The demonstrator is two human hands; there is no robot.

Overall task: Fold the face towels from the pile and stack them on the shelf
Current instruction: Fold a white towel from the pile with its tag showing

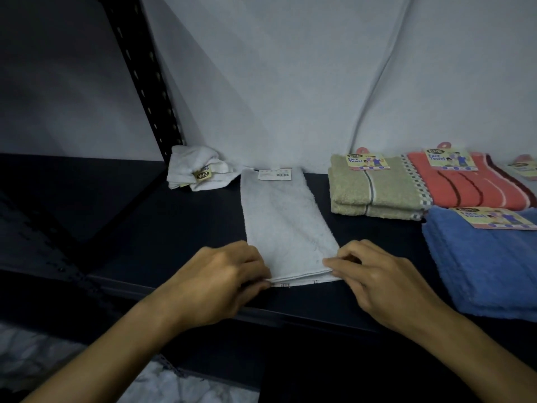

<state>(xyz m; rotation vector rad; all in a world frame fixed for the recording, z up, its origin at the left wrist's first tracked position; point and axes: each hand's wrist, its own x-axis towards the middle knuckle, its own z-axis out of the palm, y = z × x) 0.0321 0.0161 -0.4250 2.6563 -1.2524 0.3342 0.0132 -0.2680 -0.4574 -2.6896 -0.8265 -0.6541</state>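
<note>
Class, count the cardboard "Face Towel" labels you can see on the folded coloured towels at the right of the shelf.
3 readable: on the beige towel, the coral towel and the blue towel. A fourth label is cut off at the right edge.
</note>
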